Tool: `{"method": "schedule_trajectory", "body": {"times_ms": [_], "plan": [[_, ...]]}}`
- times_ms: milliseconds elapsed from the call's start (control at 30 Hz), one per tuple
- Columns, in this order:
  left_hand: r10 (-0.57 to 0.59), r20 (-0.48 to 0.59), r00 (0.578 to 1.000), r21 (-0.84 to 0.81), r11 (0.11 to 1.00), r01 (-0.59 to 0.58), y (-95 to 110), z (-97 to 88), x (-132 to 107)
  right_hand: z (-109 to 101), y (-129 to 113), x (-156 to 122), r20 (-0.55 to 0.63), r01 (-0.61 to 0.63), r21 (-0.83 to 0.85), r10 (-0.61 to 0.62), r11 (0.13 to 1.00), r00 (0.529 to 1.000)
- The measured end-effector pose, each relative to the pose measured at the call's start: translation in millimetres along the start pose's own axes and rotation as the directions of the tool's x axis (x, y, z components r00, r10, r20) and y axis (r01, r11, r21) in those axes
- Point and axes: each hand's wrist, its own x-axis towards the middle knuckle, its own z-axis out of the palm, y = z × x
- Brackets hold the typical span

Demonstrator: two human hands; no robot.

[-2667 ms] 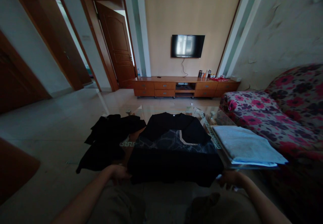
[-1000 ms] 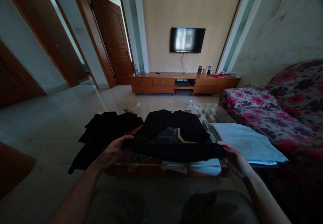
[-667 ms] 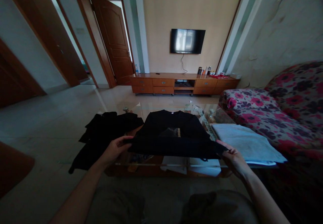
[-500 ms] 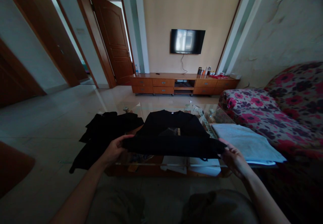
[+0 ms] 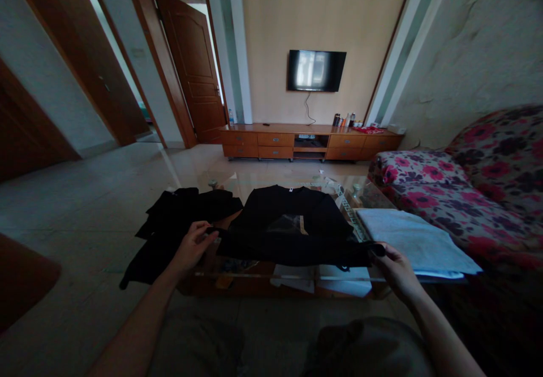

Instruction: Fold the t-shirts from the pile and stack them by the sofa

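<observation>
A black T-shirt (image 5: pixel 292 210) lies on the glass coffee table (image 5: pixel 275 277), its collar with a small white tag at the far side and a print on its chest. My left hand (image 5: pixel 195 247) pinches the near left corner of the shirt. At the near right corner, my right hand (image 5: pixel 392 264) grips the cloth between thumb and fingers. The near edge is stretched between both hands and looks slightly raised. Left of the shirt is a heap of black clothing (image 5: pixel 169 230); to the right lies a folded light-blue cloth (image 5: pixel 418 241).
White papers (image 5: pixel 343 281) show beneath the glass. A sofa with a floral cover (image 5: pixel 445 179) stands at the right. Beyond the table are a low wooden cabinet (image 5: pixel 275 139) with bottles (image 5: pixel 343 120) on top and a wall-mounted television (image 5: pixel 317 70).
The shirt's near edge has shifted: the cloth between my hands hangs flatter, and more of the chest print shows. My left fingers have risen slightly; both hands keep hold.
</observation>
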Motion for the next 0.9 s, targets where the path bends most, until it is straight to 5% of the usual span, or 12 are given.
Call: {"method": "schedule_trajectory", "body": {"times_ms": [167, 433, 667, 800, 900], "plan": [[0.001, 0.154, 0.988, -0.026, 1.000, 0.003, 27.1, -25.2, -24.8, -17.0, -29.7, -20.1, 0.056, 0.199, -0.197, -0.192, 0.960, 0.980], [-0.130, 0.275, 0.953, 0.168, 0.982, 0.086, 8.0, -84.8, -75.4, -43.9, -67.7, -67.8, 0.323, 0.015, -0.363, 0.111, 0.932, 0.940], [-0.195, 0.381, 0.904, 0.192, 0.973, 0.129, 12.1, -127.6, -102.3, -94.3, -39.4, -90.1, 0.045, -0.105, -0.403, 0.134, 0.909, 0.990], [-0.222, 0.318, 0.922, 0.141, 0.972, 0.186, 13.3, -130.0, -90.0, -90.9, -43.1, -87.4, 0.000, -0.151, -0.384, 0.164, 0.911, 0.987], [-0.220, 0.319, 0.922, 0.069, 0.976, 0.209, 19.3, -110.0, -64.1, -63.9, -62.7, -69.6, 0.151, -0.123, -0.359, 0.188, 0.925, 0.971]]}}
